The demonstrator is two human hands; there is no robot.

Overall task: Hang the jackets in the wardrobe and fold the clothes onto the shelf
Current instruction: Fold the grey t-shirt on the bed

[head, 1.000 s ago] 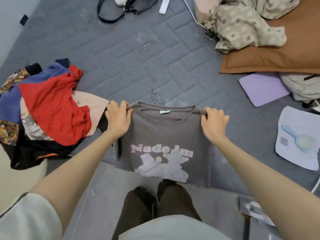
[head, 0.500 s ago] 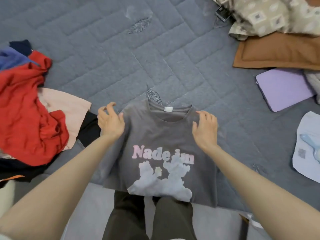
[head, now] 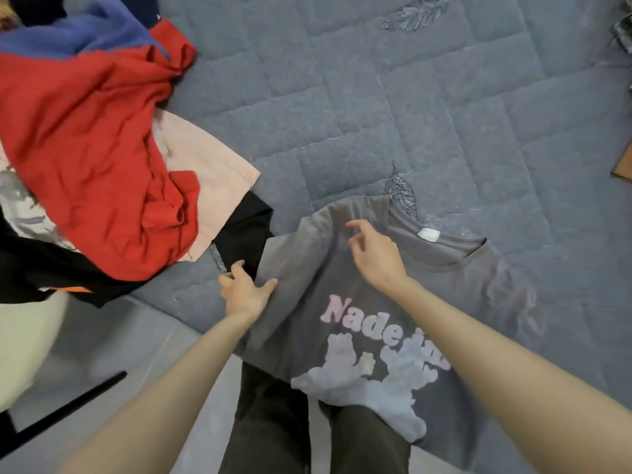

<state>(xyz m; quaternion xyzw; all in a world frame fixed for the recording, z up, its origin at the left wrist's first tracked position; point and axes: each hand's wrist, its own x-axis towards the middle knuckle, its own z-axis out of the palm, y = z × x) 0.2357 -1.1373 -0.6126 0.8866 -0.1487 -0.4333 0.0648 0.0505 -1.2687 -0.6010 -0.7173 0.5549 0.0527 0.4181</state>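
The T-shirt is gripped by the left hand; grasp by the right hand cannot be told. The overhanging hem may be dragged askew.

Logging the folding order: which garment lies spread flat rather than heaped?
The grey printed T-shirt, under the left hand and right hand; the red top and others sit crumpled aside.

Grey T-shirt, pink lettering; red garment.

head view | from the person's head | looks down and forward at the bed | close above left hand, right hand
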